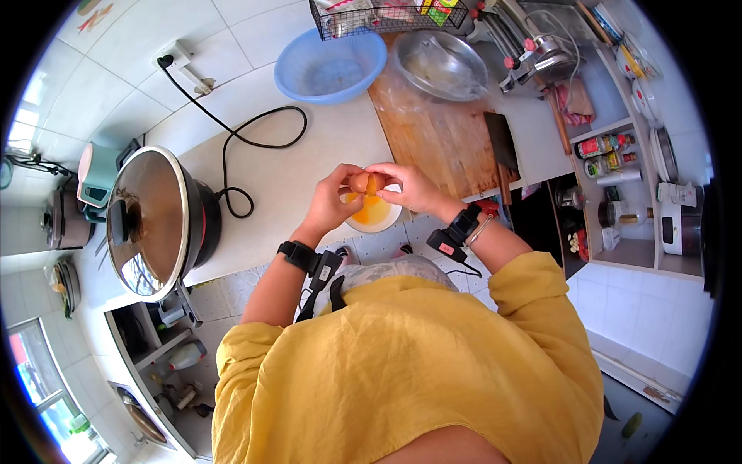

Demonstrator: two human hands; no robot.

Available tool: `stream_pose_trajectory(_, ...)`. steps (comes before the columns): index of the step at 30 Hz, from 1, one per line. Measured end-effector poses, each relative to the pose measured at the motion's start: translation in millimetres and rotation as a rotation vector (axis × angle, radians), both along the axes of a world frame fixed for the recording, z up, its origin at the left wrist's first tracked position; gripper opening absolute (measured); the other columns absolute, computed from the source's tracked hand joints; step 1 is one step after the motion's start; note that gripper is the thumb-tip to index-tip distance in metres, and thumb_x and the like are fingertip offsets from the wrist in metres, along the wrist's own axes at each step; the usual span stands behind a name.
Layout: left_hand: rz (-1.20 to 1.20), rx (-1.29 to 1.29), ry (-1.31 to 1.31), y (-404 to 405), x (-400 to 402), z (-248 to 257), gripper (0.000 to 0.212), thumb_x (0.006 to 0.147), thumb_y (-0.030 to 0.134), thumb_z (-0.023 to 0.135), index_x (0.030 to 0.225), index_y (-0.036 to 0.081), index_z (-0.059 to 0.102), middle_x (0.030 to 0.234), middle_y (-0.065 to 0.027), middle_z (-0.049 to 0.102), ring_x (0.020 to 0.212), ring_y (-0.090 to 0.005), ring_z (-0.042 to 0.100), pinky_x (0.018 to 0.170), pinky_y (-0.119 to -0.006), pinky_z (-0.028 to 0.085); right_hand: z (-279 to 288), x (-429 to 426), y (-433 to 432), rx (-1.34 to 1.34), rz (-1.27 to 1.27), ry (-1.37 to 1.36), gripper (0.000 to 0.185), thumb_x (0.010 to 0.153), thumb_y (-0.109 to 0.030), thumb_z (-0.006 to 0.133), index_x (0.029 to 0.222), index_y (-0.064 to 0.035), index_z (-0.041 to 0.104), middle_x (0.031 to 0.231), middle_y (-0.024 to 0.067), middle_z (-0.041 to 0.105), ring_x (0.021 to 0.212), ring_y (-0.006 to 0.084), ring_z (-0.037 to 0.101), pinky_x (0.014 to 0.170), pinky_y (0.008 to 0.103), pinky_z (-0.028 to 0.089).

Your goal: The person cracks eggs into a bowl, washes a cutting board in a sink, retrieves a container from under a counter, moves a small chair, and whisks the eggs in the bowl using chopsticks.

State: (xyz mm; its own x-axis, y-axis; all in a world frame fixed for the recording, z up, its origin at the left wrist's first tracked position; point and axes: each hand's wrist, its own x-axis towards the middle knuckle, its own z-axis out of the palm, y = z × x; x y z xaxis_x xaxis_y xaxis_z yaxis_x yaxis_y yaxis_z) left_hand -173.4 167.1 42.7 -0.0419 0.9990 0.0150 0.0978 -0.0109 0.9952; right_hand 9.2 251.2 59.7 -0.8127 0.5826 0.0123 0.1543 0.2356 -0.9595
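Observation:
Between my two hands is a cracked brown egg (359, 182), its shell parted and orange-yellow yolk showing in the gap. My left hand (332, 196) grips the left part of the shell with thumb and fingertips. On the other side, my right hand (410, 187) holds the right part the same way. Directly beneath is a white bowl (379, 226) at the counter's front edge, partly hidden by my fingers. Yellow egg (369, 213) lies inside it.
A lidded electric pan (148, 220) stands left, its black cord (232, 134) looping across the counter. Behind are a blue plastic basin (330, 66) and a steel bowl (440, 66). A cleaver (501, 142) lies on the wooden cutting board (432, 142) at right.

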Motion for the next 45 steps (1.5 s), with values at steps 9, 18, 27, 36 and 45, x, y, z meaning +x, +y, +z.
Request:
stream_pose_trajectory(9, -0.088, 0.273, 0.326, 3, -11, 12, 0.041, 0.069, -0.002, 0.063, 0.108, 0.004, 0.052, 0.105, -0.0117, 0.057, 0.094, -0.0265, 0.060, 0.084, -0.031, 0.049, 20, -2, -2, 0.477, -0.019, -0.018, 0.047, 0.070, 0.003, 0.062, 0.116, -0.0037, 0.052, 0.102, 0.0127, 0.061, 0.086, 0.0263, 0.061, 0.077, 0.0328, 0.050)
stream_pose_trajectory(18, 0.112, 0.033, -0.052, 2, 10, 2, 0.033, 0.080, 0.003, 0.059, 0.111, -0.002, 0.049, 0.103, -0.0122, 0.059, 0.096, -0.0204, 0.060, 0.086, -0.030, 0.050, 3, 1, -4, 0.052, -0.161, 0.080, 0.037, 0.077, 0.001, 0.060, 0.114, -0.0013, 0.053, 0.096, 0.0078, 0.061, 0.083, 0.0169, 0.060, 0.080, 0.0294, 0.049)
stream_pose_trajectory(27, 0.164, -0.242, -1.103, -10, 51, -21, 0.034, 0.091, 0.014, 0.044, 0.123, 0.001, 0.041, 0.119, -0.0139, 0.052, 0.110, -0.0207, 0.053, 0.096, -0.034, 0.043, -6, 5, -1, -0.097, -0.040, 0.281, 0.041, 0.082, -0.006, 0.058, 0.121, -0.0026, 0.048, 0.119, 0.0097, 0.054, 0.112, 0.0174, 0.049, 0.098, 0.0306, 0.037)
stream_pose_trajectory(36, 0.350, 0.212, -1.412, -89, 121, -6, 0.035, 0.088, 0.014, 0.046, 0.122, 0.004, 0.045, 0.118, -0.0117, 0.053, 0.105, -0.0211, 0.055, 0.091, -0.034, 0.045, 21, 26, -27, -0.008, 0.552, 0.195, 0.051, 0.077, -0.008, 0.059, 0.126, -0.0028, 0.046, 0.135, 0.0123, 0.041, 0.126, 0.0237, 0.038, 0.103, 0.0343, 0.031)
stream_pose_trajectory(45, 0.961, 0.331, -1.182, -292, 205, -42, 0.032, 0.086, 0.011, 0.049, 0.118, 0.005, 0.048, 0.114, -0.0139, 0.054, 0.101, -0.0211, 0.055, 0.093, -0.036, 0.044, 17, 11, -113, -0.283, 0.914, 0.113, 0.046, 0.076, -0.003, 0.057, 0.121, -0.0021, 0.050, 0.135, 0.0120, 0.041, 0.126, 0.0220, 0.038, 0.102, 0.0369, 0.030)
